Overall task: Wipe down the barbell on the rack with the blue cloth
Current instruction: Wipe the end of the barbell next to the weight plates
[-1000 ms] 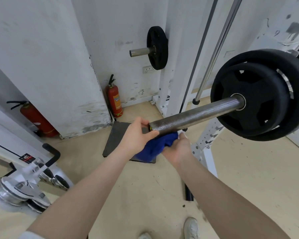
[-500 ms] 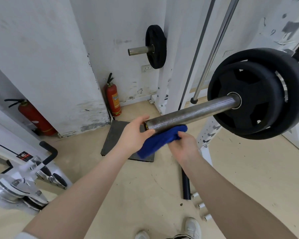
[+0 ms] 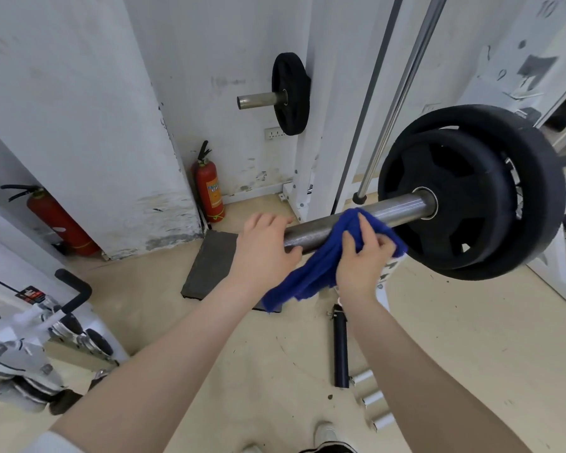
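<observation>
The barbell's steel sleeve (image 3: 402,207) sticks out leftward from two black plates (image 3: 471,191) on the white rack. A blue cloth (image 3: 321,266) drapes over the middle of the sleeve and hangs down below it. My right hand (image 3: 363,259) presses the cloth against the sleeve, fingers curled into the fabric. My left hand (image 3: 262,246) rests on the sleeve's free end, fingers spread over the bar and covering its tip.
A dark rubber mat (image 3: 209,263) lies on the floor under the bar end. Two red fire extinguishers (image 3: 209,188) stand by the wall. A plate (image 3: 290,93) hangs on a wall peg. A black tube (image 3: 340,348) lies on the floor; a machine (image 3: 46,322) stands at left.
My right hand has lifted the cloth from under the bar end up over the sleeve and slid it toward the plates. My left hand loosened, fingers now spread.
</observation>
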